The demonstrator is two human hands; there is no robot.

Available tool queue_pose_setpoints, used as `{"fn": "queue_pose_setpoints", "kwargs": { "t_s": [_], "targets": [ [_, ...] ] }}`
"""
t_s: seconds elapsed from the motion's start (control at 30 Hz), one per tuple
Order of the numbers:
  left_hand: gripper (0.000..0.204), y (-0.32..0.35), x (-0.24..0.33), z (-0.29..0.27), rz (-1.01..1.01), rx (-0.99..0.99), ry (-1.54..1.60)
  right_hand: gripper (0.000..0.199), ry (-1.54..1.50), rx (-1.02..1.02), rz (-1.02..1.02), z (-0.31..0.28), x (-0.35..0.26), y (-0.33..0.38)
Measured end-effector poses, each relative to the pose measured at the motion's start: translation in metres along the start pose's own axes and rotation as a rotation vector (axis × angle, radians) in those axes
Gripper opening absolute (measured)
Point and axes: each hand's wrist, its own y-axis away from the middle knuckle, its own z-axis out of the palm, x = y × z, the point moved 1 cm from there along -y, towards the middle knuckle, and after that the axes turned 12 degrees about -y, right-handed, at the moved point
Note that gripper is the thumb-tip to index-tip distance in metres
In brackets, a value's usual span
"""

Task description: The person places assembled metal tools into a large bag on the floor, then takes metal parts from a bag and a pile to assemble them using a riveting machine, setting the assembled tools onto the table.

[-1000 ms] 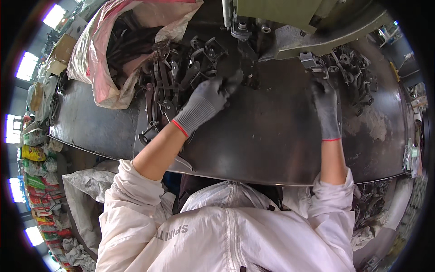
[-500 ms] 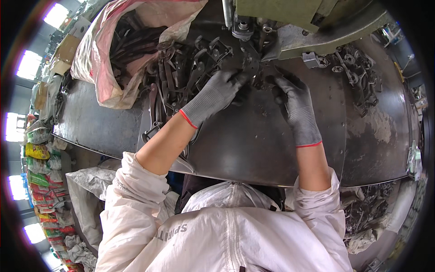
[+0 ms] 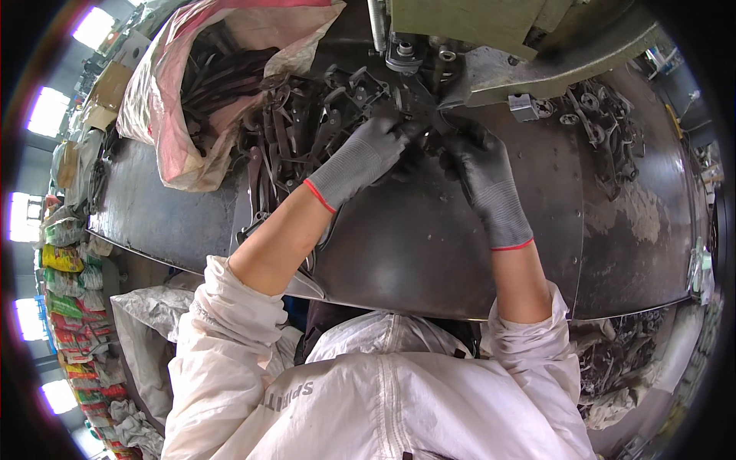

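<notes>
Both my hands wear grey knitted gloves with dark coated fingers and red cuffs. They are close together under the head of a green machine (image 3: 475, 27). My left hand (image 3: 381, 147) is closed, its fingertips pinching the near end of a dark flat metal part (image 3: 416, 100) below the machine's bolted tool holder (image 3: 403, 55). Just right of it, my right hand (image 3: 477, 156) is curled with thumb and fingers pressed together. Whatever those fingers hold is dark and blends with the glove. Left of my left hand lies a pile of dark metal brackets and levers (image 3: 295, 126).
A white and pink woven sack (image 3: 165, 146) full of dark strips lies open at the far left of the metal table (image 3: 429, 253). More dark metal pieces (image 3: 606, 138) lie at the right, near a small shiny block (image 3: 524, 107). Stacked colourful bags (image 3: 65, 307) line the left side.
My right hand has moved left and slightly up, closing in on my left hand. Its fingers have drawn together. The left hand has barely shifted.
</notes>
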Motion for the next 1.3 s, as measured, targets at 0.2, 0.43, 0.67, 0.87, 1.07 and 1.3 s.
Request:
{"fn": "queue_pose_setpoints", "kwargs": {
  "t_s": [0.2, 0.43, 0.67, 0.87, 1.07, 1.3],
  "targets": [
    [0.032, -0.008, -0.001, 0.011, -0.353, -0.164, 0.663, 0.037, 0.086, -0.011, -0.034, -0.009, 0.018, -0.009],
    [0.031, -0.002, -0.003, 0.02, -0.383, -0.141, 0.503, 0.04, 0.146, -0.005, -0.026, -0.007, 0.028, -0.011],
    [0.03, 0.035, 0.003, -0.013, -0.252, -0.192, 0.547, 0.04, 0.087, -0.007, -0.011, -0.01, 0.029, -0.011],
    [0.034, 0.071, -0.005, -0.025, -0.576, -0.17, 0.966, 0.035, 0.149, 0.012, -0.079, -0.008, 0.029, -0.008],
    [0.036, 0.098, -0.014, -0.015, -0.538, -0.045, 1.11, 0.025, 0.03, 0.037, -0.004, 0.007, 0.009, 0.009],
    [0.035, 0.092, -0.003, -0.018, -0.495, -0.067, 1.303, 0.026, 0.116, 0.051, 0.049, 0.006, 0.005, 0.016]
  ]
}}
